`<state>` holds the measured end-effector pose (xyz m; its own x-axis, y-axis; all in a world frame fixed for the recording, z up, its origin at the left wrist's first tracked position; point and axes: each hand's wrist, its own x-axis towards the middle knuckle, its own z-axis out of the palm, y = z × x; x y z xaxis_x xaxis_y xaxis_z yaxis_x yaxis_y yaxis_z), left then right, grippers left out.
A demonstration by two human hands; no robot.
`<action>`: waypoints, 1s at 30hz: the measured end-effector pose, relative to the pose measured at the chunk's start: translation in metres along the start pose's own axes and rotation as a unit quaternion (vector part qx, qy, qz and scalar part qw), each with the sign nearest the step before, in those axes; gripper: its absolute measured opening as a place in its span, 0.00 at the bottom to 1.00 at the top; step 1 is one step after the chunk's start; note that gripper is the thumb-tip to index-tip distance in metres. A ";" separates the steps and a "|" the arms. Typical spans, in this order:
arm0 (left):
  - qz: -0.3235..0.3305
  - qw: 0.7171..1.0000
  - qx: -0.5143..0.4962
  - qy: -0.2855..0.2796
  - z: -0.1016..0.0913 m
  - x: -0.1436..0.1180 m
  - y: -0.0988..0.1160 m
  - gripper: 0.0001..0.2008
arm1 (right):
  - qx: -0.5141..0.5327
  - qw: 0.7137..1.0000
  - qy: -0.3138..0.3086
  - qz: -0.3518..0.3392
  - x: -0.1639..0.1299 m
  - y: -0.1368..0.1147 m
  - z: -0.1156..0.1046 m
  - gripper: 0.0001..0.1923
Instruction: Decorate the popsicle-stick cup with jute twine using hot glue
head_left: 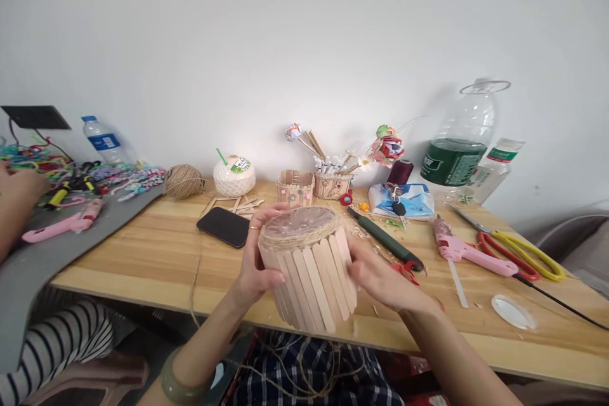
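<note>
A round holder [311,269] made of upright wooden craft sticks, with jute twine wound around its rim, is held above the near edge of the wooden table [143,254]. My left hand [257,266] grips its left side, thumb on the front sticks and a ring on one finger. On the holder's right side my right hand [380,279] presses its fingers against the sticks. Loose twine [285,374] hangs from the holder down over my plaid lap.
A black phone [224,226], a ball of twine [184,181], a pink glue gun [469,252], red and yellow scissors [518,254], a green-handled tool [385,240], small stick boxes [295,188] and bottles [459,146] lie about. Another person's hand [16,190] works at the left.
</note>
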<state>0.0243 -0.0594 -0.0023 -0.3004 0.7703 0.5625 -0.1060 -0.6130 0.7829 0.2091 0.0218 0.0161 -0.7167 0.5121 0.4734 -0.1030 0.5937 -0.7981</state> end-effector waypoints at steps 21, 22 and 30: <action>-0.049 0.993 0.111 -0.001 0.015 -0.007 0.014 0.38 | -0.058 0.981 0.178 0.058 -0.005 -0.009 0.034 0.45; -0.045 0.992 0.118 -0.001 0.015 -0.007 0.014 0.38 | -0.049 0.981 0.177 0.062 -0.005 -0.009 0.034 0.45; -0.027 0.988 0.151 0.004 0.015 -0.006 0.015 0.38 | 0.011 0.985 0.158 0.073 -0.006 -0.009 0.031 0.45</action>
<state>0.0388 -0.0708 0.0098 -0.3100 0.7981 0.5167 0.1648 -0.4902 0.8559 0.1924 -0.0060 0.0088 -0.4749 0.7609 0.4421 -0.0325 0.4869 -0.8729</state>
